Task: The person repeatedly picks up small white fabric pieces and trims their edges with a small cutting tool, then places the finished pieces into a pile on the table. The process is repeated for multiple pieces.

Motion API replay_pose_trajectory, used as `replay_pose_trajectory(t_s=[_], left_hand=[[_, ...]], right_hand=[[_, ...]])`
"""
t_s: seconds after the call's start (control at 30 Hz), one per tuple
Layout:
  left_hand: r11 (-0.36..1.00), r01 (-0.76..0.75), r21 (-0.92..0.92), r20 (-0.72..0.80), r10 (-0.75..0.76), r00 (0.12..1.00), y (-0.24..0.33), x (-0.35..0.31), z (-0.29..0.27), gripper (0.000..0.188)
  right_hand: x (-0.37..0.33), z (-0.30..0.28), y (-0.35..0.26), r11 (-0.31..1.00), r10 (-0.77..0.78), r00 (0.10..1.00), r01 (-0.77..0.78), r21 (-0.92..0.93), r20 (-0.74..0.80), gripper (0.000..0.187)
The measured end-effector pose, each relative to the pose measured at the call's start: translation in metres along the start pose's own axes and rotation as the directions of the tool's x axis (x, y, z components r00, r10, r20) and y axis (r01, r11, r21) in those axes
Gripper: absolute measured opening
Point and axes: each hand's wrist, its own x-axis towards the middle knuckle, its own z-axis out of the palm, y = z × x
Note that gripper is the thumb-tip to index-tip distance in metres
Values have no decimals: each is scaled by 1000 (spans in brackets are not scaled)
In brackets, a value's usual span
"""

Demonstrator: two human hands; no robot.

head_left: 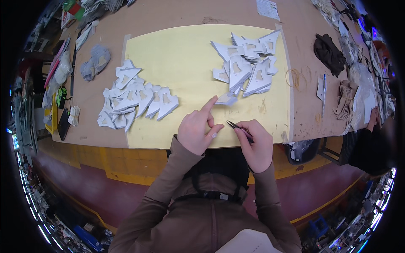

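The right hand (258,145) is closed around black tweezers (233,125), gripped between thumb and fingers, with the tips pointing left toward the other thumb; whether those tips meet or pinch anything is too small to tell. The left hand (195,134) has no piece in its grasp: thumb and forefinger are spread, and a small pale scrap (214,135) sits at the thumb's tip. With the points so near that bare thumb, a slip of either hand could prick the skin, and the scrap could drop and get lost on the yellow sheet (190,55). The forefinger reaches up to one white piece (229,100), which is blurred, so whether they touch I cannot say; it lies just below the right-hand pile (254,86). With only a fingertip by it, the piece could skid or turn if pushed, likely because nothing pins its other side. Nudged upward, it could slide into that pile, whose overlapping pieces could shift in turn. Farther out, the left-hand pile (128,98) overlaps too and spills past the sheet's edge onto the brown table (168,17), so a sweeping sleeve could scatter it.
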Motion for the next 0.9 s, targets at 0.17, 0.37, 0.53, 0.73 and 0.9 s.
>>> replay_pose_trajectory(t_s=[0.17,0.37,0.53,0.73,0.9], left_hand=[[997,-53,59,-63,56,996,-8,5,-1,36],[993,-118,29,-167,121,979,2,15,-5,37],[966,-236,109,-97,247,964,-6,16,1,45],[889,286,-357,-28,-316,948,7,8,-7,47],[999,-30,-26,-102,27,994,-9,6,-3,43]], right_hand=[[18,-1,-2,999,-32,999,33,35,-27,10],[19,-10,-2,974,45,999,-41,221,-15,15],[9,-13,12,851,144,973,-30,524,-179,16],[3,-20,5,788,239,960,-103,607,-148,16],[15,-4,-4,989,96,995,-95,114,-10,15]])
